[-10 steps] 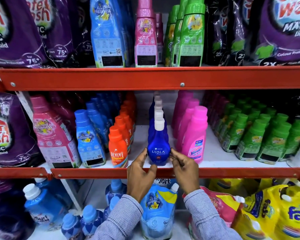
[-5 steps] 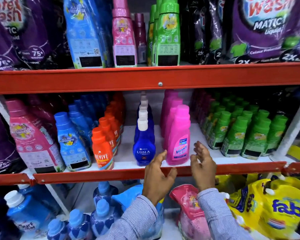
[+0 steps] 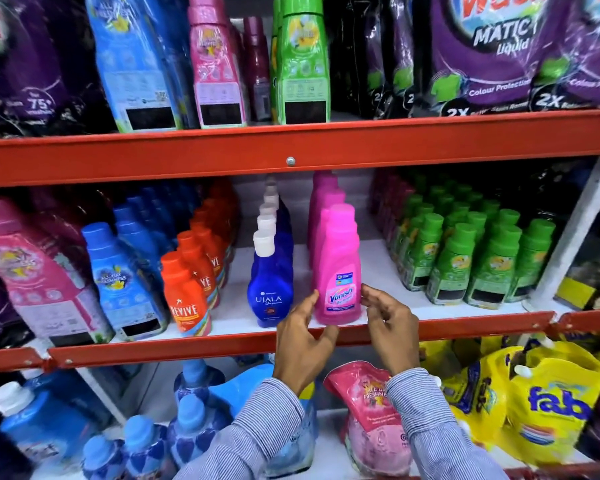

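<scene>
A pink Vanish bottle [image 3: 338, 265] stands upright at the front of the middle shelf [image 3: 187, 344], heading a row of the same pink bottles. My left hand [image 3: 300, 341] is at its left side, with the forefinger tip against the bottle and the thumb by its base. My right hand [image 3: 390, 323] is at its right side, its loosely bent fingertips touching the bottle's edge. Neither hand wraps round the bottle. A blue Ujala bottle [image 3: 270, 285] with a white cap stands just left of it, apart from my hands.
Orange Revive bottles [image 3: 184, 296] and blue softener bottles [image 3: 125, 282] fill the shelf to the left, green bottles [image 3: 451, 268] to the right. An orange-red shelf beam [image 3: 291, 150] runs above. Below are yellow fab pouches [image 3: 551, 407] and a pink pouch [image 3: 368, 410].
Both hands have left the blue Ujala bottle and moved right to flank the pink Vanish bottle. The view has shifted right with them.
</scene>
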A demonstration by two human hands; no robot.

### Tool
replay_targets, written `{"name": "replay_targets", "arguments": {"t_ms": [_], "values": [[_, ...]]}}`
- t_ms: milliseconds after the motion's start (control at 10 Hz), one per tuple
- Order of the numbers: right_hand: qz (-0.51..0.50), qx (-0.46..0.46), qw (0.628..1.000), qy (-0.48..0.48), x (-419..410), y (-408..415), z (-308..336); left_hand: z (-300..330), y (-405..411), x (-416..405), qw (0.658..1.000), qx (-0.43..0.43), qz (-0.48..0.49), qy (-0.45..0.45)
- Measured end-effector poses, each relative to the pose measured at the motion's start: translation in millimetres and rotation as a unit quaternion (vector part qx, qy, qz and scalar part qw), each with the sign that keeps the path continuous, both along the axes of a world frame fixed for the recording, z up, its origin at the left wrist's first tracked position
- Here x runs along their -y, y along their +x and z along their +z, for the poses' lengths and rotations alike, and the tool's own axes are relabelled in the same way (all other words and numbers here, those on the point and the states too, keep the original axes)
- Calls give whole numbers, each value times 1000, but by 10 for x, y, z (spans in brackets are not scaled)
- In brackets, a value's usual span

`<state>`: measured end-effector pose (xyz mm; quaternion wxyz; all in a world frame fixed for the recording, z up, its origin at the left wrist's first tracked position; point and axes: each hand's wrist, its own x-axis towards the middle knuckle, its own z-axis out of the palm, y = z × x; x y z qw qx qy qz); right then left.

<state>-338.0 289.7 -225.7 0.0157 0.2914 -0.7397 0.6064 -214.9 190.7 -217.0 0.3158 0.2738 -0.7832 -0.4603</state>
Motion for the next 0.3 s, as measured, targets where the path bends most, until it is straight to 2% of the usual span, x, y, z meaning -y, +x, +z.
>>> {"name": "replay_targets", "arguments": {"t_ms": [300], "values": [[3,-3,1000,1,11,-41,-43,-32,-32,-9,1000,-3,8,-7]]}}
